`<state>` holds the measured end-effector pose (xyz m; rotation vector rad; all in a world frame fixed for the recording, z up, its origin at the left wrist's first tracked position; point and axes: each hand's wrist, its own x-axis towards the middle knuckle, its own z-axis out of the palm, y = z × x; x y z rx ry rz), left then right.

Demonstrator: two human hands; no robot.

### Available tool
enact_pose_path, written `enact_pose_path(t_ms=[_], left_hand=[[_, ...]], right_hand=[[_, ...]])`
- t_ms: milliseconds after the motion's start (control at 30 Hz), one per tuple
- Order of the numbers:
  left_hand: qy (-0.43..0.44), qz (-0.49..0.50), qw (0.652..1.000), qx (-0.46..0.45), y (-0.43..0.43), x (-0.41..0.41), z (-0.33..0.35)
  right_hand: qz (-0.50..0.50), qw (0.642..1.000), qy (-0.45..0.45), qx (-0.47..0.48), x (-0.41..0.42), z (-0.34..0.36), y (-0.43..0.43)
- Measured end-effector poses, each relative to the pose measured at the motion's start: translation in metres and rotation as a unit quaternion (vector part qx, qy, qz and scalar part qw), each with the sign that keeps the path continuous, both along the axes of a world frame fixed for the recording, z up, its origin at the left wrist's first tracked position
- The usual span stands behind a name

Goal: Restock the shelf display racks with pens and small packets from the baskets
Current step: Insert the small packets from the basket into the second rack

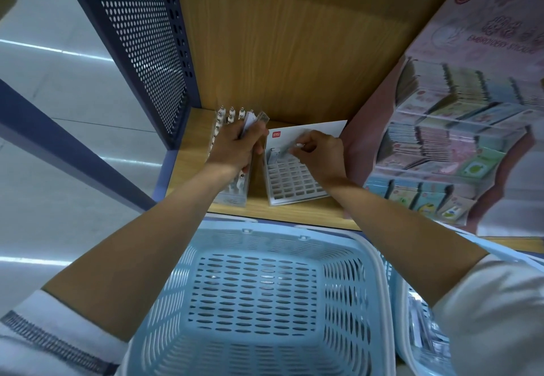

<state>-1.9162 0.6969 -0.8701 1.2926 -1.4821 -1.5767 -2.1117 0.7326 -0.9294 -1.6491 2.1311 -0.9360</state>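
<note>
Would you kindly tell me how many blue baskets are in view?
2: the central basket in the foreground below the shelf, and a second basket right of it, partly hidden by a sleeve.

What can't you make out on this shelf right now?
Head view: item pinched by the right hand, blurred and small.
Head view: packets in the left hand, mostly hidden inside it.
Head view: second basket contents, cut off by the sleeve and frame edge.
</note>
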Motion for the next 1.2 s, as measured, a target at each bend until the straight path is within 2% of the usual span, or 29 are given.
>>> enact_pose_path(t_ms=[200, 433, 767, 1000, 1200], left_hand=[[0.012, -0.001, 1.000, 0.006, -0.001, -0.001, -0.001], [0.016, -0.006, 1.000, 0.001, -0.001, 0.000, 0.000], [0.007, -0.046, 0.999, 0.004, -0.003, 0.001, 0.003], [-0.002, -0.054, 0.999, 0.008, -0.004, 0.003, 0.004], [-0.013, -0.062, 0.998, -0.010, -0.007, 0.005, 0.004]], right_hand=[[0.028, 0.999, 0.002, 0.018, -0.003, -0.005, -0.003], [0.005, 0.999, -0.030, -0.018, -0.004, -0.007, -0.006], [0.042, 0.999, -0.008, 0.022, 0.005, 0.001, -0.008], [0.063, 0.995, -0.053, 0.058, 0.000, 0.003, -0.010], [0.100, 0.992, 0.010, 0.072, -0.005, 0.008, -0.012]])
